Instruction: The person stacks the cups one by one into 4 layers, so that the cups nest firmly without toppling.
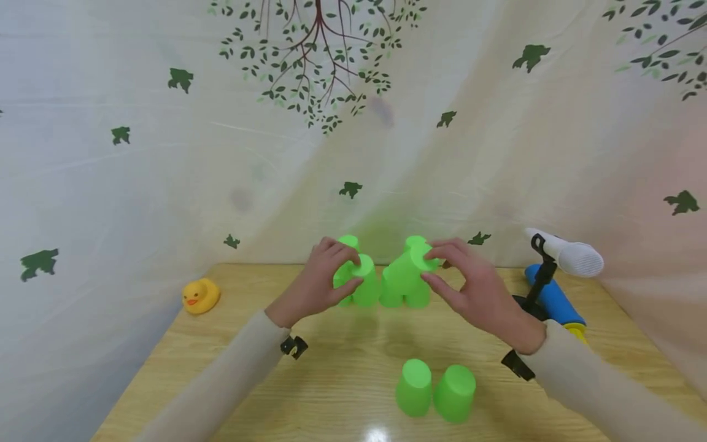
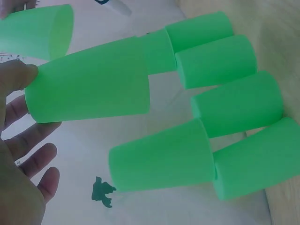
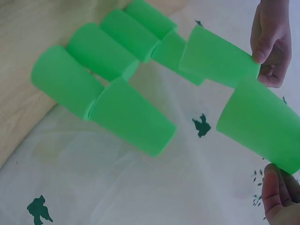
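Note:
My left hand (image 1: 323, 279) pinches an upside-down green cup (image 2: 89, 82) near its narrow closed end. My right hand (image 1: 486, 294) grips another green cup (image 3: 262, 124) the same way, tilted in the head view. Both cups are held up in front of stacked green cups at the back of the table. That stack has a bottom row of several upside-down cups (image 2: 239, 103) and two upper cups, one (image 2: 161, 157) at the left and one (image 2: 157, 51) at the right, with a gap between them. In the head view the held cups hide much of the stack.
Two more upside-down green cups (image 1: 414, 388) stand side by side nearer the front of the wooden table (image 1: 309, 393). A yellow rubber duck (image 1: 200, 296) sits at the left edge. To the right are a microphone (image 1: 574, 255) on a black stand and a blue-and-yellow tube (image 1: 558, 301).

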### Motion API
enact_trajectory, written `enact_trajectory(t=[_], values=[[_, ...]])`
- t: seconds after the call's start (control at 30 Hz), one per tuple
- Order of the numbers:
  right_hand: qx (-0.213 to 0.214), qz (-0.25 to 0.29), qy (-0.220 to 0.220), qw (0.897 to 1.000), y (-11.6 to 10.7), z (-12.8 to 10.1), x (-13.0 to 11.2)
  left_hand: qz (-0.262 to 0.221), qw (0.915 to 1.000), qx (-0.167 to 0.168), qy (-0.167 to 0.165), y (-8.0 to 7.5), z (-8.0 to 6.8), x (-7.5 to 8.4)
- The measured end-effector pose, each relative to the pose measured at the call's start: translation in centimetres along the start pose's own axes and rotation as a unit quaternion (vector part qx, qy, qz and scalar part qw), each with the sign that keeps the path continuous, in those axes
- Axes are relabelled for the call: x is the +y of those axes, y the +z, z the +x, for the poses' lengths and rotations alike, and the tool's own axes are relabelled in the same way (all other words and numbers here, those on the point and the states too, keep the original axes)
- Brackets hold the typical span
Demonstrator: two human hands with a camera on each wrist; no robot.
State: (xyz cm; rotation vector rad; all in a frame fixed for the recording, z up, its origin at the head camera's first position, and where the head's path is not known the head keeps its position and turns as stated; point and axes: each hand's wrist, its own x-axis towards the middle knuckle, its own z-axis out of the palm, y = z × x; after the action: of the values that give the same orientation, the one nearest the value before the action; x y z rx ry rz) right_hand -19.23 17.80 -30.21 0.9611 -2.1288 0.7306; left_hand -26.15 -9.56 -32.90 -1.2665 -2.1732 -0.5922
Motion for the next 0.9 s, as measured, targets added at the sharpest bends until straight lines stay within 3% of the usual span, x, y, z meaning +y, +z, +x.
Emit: enact_trajectory(t=[0.17,0.3,0.6,0.9], values=[[0.048,-0.017,0.011,0.999,-0.4,2.1,1.8,0.024,0.9996,0.013,0.000,1.8,2.9,-1.4],[0.061,-0.024,0.028,0.998,-0.4,3.2,3.2,0.043,0.9985,-0.005,-0.033,3.3,4.2,-2.4],[0.040,-0.028,0.065,0.997,0.3,4.1,5.0,0.062,0.9924,-0.048,-0.095,5.5,4.8,-3.9],[0.023,-0.017,0.075,0.997,1.2,5.2,5.9,0.070,0.9899,-0.060,-0.107,5.5,5.3,-3.9]])
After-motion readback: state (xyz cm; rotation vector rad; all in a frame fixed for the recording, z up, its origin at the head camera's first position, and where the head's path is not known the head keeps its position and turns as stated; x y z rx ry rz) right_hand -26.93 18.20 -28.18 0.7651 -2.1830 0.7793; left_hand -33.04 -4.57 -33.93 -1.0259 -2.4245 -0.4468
